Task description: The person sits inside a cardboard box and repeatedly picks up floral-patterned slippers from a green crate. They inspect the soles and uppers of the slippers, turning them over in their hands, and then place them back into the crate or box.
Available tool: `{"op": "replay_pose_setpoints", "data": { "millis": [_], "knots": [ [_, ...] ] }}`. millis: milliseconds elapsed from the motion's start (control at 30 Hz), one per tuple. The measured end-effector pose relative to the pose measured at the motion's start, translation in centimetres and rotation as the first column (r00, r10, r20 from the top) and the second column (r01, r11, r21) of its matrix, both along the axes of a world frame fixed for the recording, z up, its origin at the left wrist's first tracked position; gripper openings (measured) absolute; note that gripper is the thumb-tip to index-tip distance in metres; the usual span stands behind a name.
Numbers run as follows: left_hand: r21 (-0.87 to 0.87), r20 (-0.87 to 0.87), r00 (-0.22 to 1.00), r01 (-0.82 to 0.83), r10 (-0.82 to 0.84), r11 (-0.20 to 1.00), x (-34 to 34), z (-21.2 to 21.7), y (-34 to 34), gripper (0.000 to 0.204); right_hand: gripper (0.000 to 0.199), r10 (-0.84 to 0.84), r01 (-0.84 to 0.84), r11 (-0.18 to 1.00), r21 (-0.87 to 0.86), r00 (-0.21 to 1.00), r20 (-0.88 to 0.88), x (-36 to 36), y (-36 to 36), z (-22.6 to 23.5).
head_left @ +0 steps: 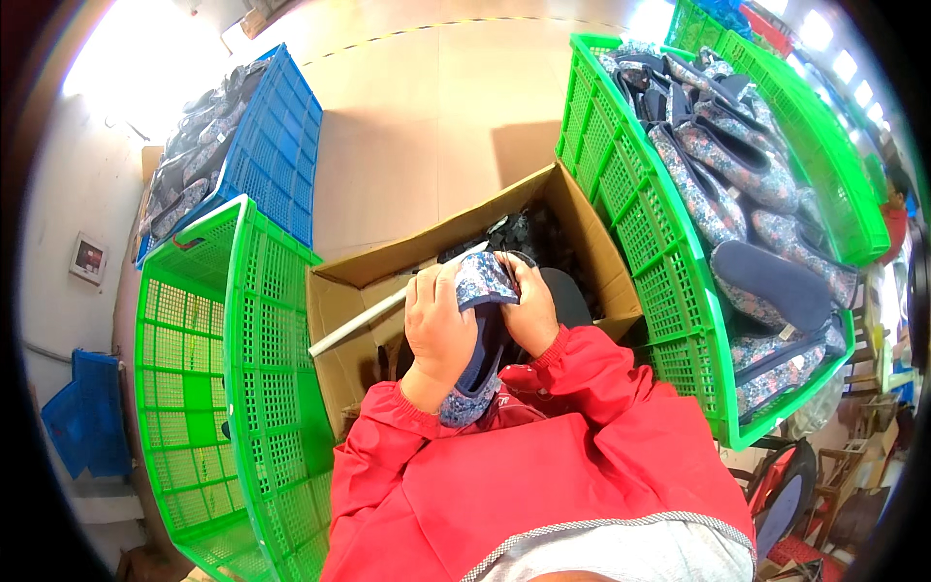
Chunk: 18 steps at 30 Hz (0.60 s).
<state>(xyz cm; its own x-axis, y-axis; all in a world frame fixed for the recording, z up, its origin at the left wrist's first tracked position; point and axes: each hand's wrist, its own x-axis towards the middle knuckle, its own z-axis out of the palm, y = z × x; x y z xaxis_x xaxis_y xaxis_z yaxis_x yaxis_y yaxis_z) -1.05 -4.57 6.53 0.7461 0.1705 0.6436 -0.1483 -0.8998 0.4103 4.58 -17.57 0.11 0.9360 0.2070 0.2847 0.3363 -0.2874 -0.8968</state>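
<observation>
Both of my hands hold a floral fabric slipper (482, 278) with dark blue trim and a dark lining, close in front of my red sleeves. My left hand (438, 328) is closed round its left side, fingers curled over the upper. On the other side my right hand (529, 308) grips the far end and edge of the opening. Beneath the slipper lies a cardboard box (417, 250) with its top open. Inside it are black pieces (519, 233) that I cannot make out, and a white rod (361, 325) rests across its left part.
A green crate (630, 223) heaped with floral slippers (742, 160) stands right of the box, another green crate (800, 136) beyond it. To the left is a green crate (281, 388) and, farther off, a blue crate (276, 145) full of slippers.
</observation>
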Motion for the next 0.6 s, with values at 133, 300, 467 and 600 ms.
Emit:
{"op": "replay_pose_setpoints", "data": {
  "millis": [133, 300, 467, 600],
  "knots": [
    [0.05, -0.14, 0.988, 0.075, -0.067, 0.996, 1.0, -0.7, -0.1, 0.054, 0.049, 0.055, -0.058, 0.996, -0.064, 0.998, -0.042, -0.1, -0.4, 0.5],
    [0.11, -0.165, 0.97, 0.197, -0.177, 0.974, 1.2, -1.3, 0.9, 0.045, 0.03, 0.07, -0.065, 0.995, -0.081, 0.996, 0.063, 0.6, -1.7, 0.5],
    [0.119, -0.23, 0.929, 0.323, -0.29, 0.939, 0.2, -1.5, 1.5, 0.044, 0.019, 0.196, -0.191, 0.977, -0.091, 0.98, 0.043, -0.1, -3.0, -0.2],
    [0.108, -0.314, 0.884, 0.396, -0.346, 0.912, -1.2, 0.8, 2.7, 0.041, 0.02, 0.34, -0.34, 0.94, 0.012, 0.94, 0.009, -0.5, -3.4, 1.6]
  ]
}}
